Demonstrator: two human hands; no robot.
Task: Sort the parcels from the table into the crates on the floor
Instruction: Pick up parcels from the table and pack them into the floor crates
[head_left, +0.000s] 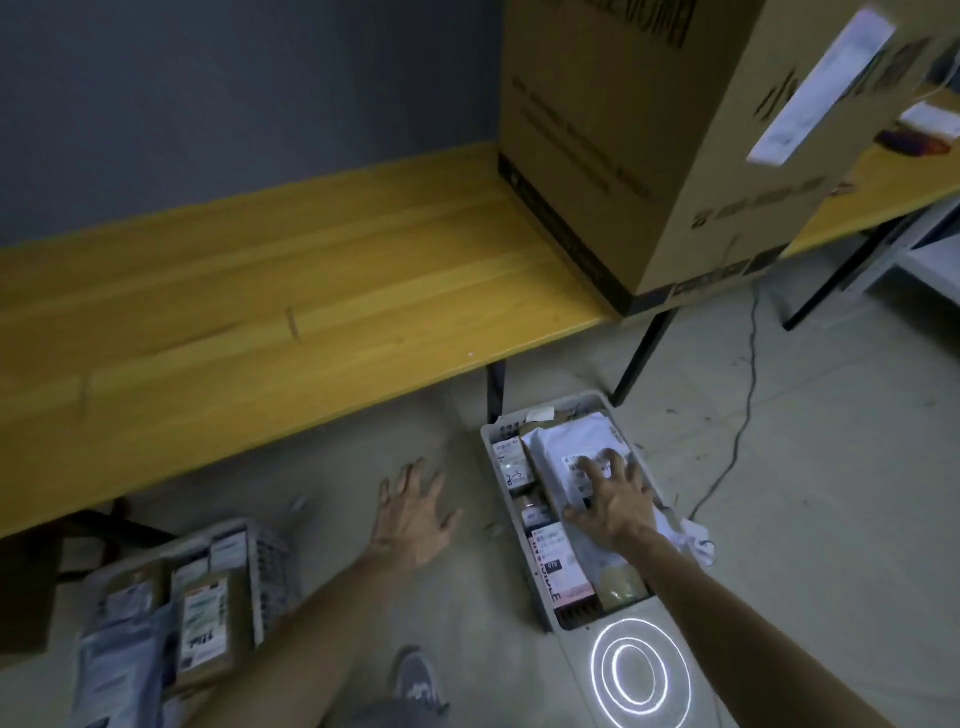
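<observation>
Across the upper half of the view runs the yellow wooden desk (260, 312), set against a grey wall. A tall cardboard box (649, 130) stands on the desk's right end, one bottom corner just past the front edge.

Below the desk lies the concrete floor (805, 493), where two pale plastic crates sit well apart. The right crate (582, 618) stands just in front of a desk leg and is packed with parcels. A white bag parcel (561, 447) lies on top at its far end, small labelled boxes line its left side, and a pink box (558, 571) sits nearer the person. The left crate (270, 561) sits partly under the desk's front edge. It holds a brown box with a printed label (208, 618), and a bluish-grey bag (119, 670) lies at its near side.

The right hand (613, 504) rests flat on the white bag parcel with fingers spread wide, pressing on it rather than gripping. The left hand (415, 519) hangs over the bare floor between the two crates, fingers spread, holding nothing.

A grey shoe (418, 680) shows at the bottom between the forearms. Two bright rings of light (641, 680) fall on the floor just in front of the right crate. A thin cable (743, 415) trails across the floor to its right.
</observation>
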